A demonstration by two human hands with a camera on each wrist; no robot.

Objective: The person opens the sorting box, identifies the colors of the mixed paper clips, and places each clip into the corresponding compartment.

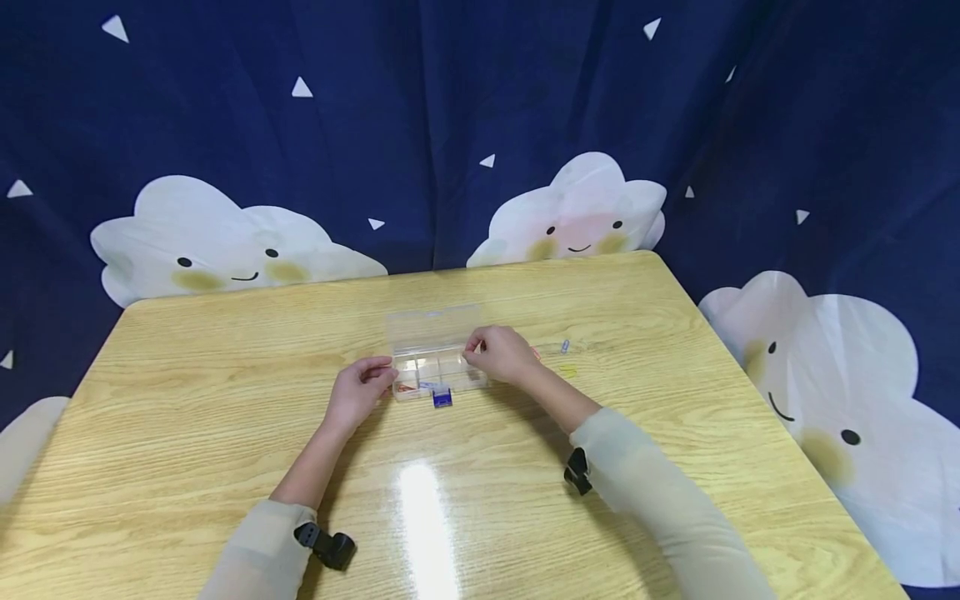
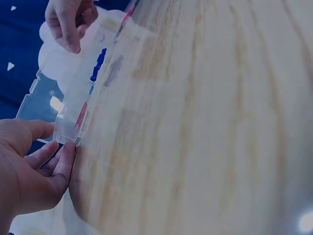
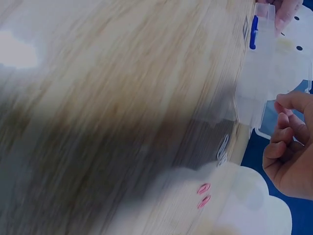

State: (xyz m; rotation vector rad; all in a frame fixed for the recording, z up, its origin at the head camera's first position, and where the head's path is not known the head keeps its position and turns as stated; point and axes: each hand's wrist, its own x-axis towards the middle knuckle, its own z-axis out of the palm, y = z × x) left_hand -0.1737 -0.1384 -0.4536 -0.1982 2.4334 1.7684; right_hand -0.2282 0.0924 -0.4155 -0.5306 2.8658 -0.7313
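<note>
In the head view, with twelve at the worktop's (image 1: 247,358) far edge, we see a clear compartment box (image 1: 463,383) near the middle, its lid (image 1: 435,329) tipped open at twelve o'clock and its blue latch (image 1: 442,398) at six. Our left hand (image 1: 357,392) is at nine, and the left wrist view adds that thumb and part-bent fingers grip the box's end. Our right hand (image 1: 502,353) is over the three o'clock compartment, fingers curled, thumb near forefinger; none of our views tells whether something is pinched there. Past it, at three o'clock, the head view shows a blue clip (image 1: 565,346) and a yellow clip (image 1: 567,370); the right wrist view clearly shows a red clip (image 3: 204,188), mostly hidden from overhead.
</note>
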